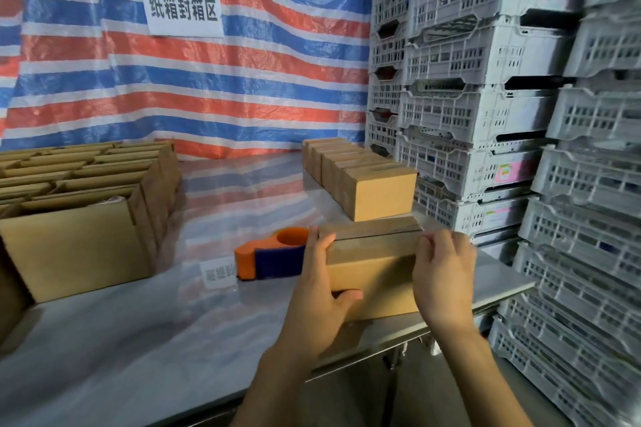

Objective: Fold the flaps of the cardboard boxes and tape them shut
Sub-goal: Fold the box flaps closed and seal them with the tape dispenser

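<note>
A small cardboard box (373,263) with its top flaps folded down and clear tape along the seam is held just above the metal table's (138,340) right front edge. My left hand (321,291) grips its left end, fingers over the top and thumb under the front. My right hand (442,270) holds its right end, fingers curled over the top corner. An orange and blue tape dispenser (274,255) lies on the table just left of the box, touched by neither hand.
A row of closed boxes (360,177) stands behind the held box. Several open boxes (79,191) with raised flaps fill the table's left side. Stacked grey plastic crates (520,114) wall off the right. A striped tarp (208,80) hangs behind.
</note>
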